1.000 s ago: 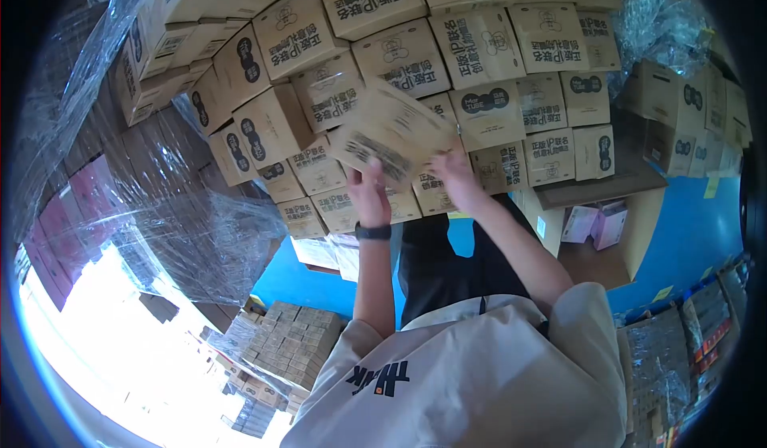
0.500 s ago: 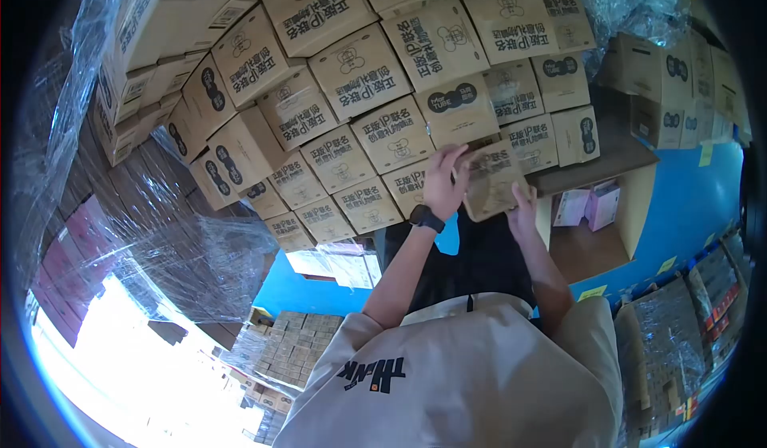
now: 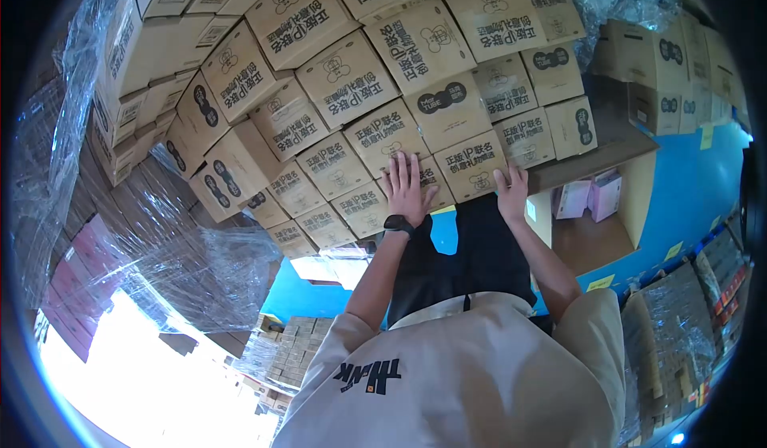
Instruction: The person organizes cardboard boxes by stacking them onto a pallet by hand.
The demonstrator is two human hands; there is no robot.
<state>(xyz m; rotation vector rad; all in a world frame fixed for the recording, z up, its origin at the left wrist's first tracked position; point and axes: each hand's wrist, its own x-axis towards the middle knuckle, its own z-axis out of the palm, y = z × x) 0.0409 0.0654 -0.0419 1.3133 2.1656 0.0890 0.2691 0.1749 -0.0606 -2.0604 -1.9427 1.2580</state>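
My left hand, with a dark watch on its wrist, lies flat with fingers spread against the front of a cardboard box in the stack's bottom row. Directly to the right sits another printed cardboard box, level with its neighbours. At that box's lower right corner is my right hand, its fingers apart and the tips touching or very near the edge. Neither hand grips anything. The palm of my left hand hides part of the first box's print.
Stacked brown cartons rise in front of me on a brown shelf board. Below at right, an open cubby holds pink and white packs. Film-wrapped cartons stand at left, and wrapped pallets at lower right.
The small box that was tilted between both hands now sits in the bottom-row gap. My left hand has moved left and down onto the neighbouring box; my right hand has let go.
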